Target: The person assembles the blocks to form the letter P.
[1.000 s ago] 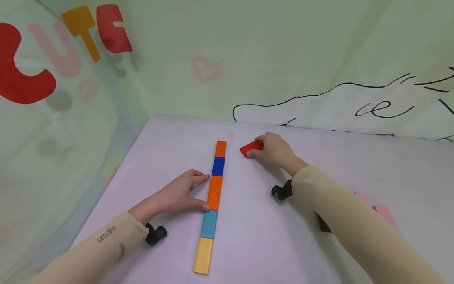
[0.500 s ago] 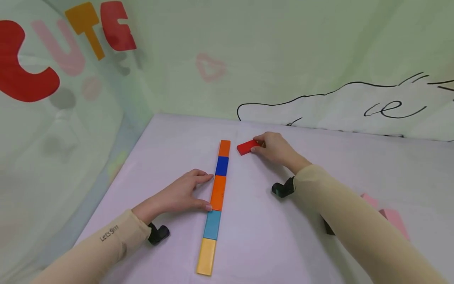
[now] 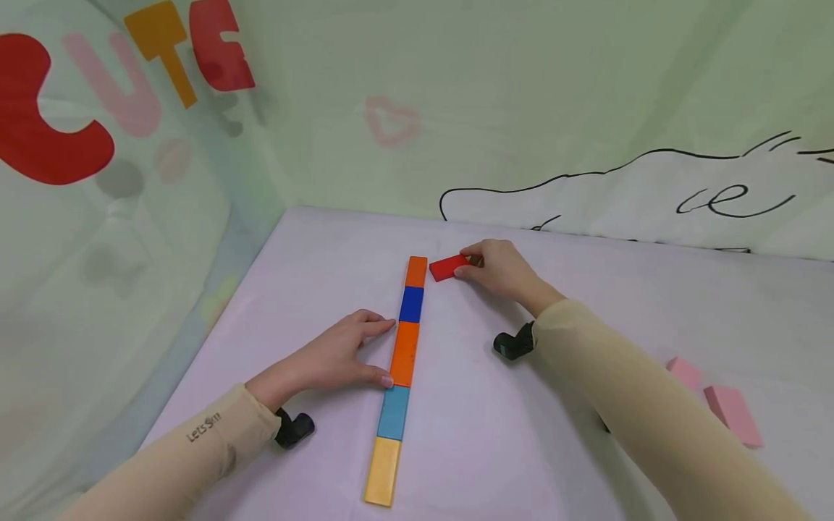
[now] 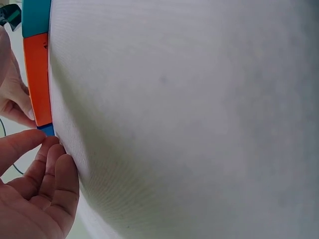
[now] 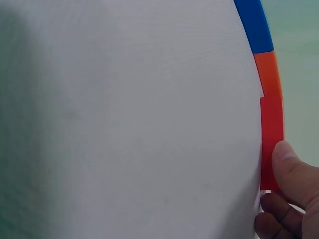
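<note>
A straight row of flat blocks runs away from me in the head view: a yellow block [image 3: 382, 472], a light blue block [image 3: 394, 412], an orange block [image 3: 405, 353], a dark blue block [image 3: 411, 304] and a smaller orange block [image 3: 416, 271] at the far end. My left hand [image 3: 339, 354] touches the row's left side, thumb by the orange and light blue joint, forefinger near the dark blue block. Between thumb and fingers, my right hand [image 3: 502, 271] pinches a red block [image 3: 448, 267], its free end close beside the far orange block and angled to the row.
Two pink blocks [image 3: 733, 414] lie on the pale table [image 3: 495, 449] to the right, partly behind my right sleeve [image 3: 638, 391]. A fabric wall [image 3: 560, 94] with printed lettering rises behind the table, and another stands at the left.
My right hand has brought the red block leftward, closer to the row's far end, and turned it slightly. The left hand keeps its place at the row. The view has shifted a little.
</note>
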`<state>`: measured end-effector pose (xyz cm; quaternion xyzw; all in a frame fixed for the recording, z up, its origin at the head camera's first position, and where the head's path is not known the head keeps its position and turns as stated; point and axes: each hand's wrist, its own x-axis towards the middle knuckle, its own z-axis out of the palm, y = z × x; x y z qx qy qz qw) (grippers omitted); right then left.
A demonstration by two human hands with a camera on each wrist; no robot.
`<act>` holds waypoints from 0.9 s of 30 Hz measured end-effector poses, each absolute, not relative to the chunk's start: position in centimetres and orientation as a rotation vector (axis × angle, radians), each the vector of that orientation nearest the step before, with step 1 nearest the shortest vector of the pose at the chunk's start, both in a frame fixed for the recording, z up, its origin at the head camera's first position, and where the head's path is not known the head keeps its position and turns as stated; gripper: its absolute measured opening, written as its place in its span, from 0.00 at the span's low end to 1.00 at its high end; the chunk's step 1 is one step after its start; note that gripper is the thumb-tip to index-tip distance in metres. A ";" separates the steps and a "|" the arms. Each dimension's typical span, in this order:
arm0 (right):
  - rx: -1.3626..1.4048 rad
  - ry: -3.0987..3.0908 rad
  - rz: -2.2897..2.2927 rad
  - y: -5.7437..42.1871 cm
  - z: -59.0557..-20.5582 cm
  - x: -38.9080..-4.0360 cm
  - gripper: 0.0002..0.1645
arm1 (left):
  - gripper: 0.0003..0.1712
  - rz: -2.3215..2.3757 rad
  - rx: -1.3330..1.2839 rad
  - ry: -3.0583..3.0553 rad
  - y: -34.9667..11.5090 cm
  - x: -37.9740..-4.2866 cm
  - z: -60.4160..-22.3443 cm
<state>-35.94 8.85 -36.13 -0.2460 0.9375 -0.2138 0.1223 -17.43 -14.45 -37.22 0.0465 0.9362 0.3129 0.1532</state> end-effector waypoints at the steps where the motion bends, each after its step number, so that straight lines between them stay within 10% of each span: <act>1: -0.716 2.736 -0.628 8.9 -36.1 -35.9 0.29 | 0.50 0.898 0.132 2.685 -14.4 -17.4 -37.2; 27: -0.727 2.748 -0.640 8.8 -36.6 -36.1 0.29 | 0.49 0.899 0.138 2.693 -14.4 -17.3 -37.2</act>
